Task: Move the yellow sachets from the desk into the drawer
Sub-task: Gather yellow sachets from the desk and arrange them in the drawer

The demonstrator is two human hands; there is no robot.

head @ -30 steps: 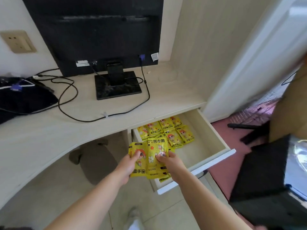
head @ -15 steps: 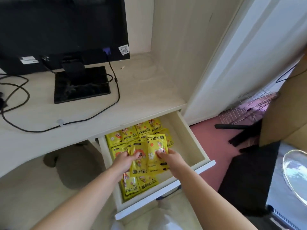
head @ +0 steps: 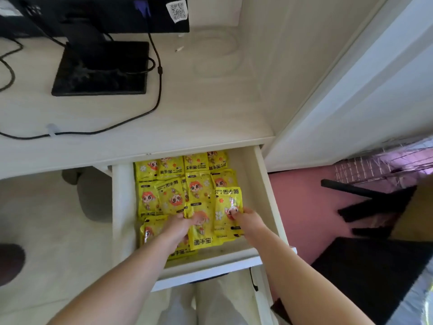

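Both hands low inside open drawer (head: 262, 184). Left hand (head: 179, 227) and right hand (head: 248, 218) each pinch a sachet (head: 228, 207), likely laying them flat. Surface (head: 210, 109) shows no sachets.

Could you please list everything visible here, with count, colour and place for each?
yellow sachets: a dozen or more, overlapping, yellow, all in the drawer
drawer: one, cream, pulled open under the desk
desk: one, pale wood grain, upper half
monitor: one, black, back left of the desk
monitor base: one, black, on the desk
cable: black, looping across the desk
left hand: on sachets in the drawer
right hand: pinching one sachet in the drawer
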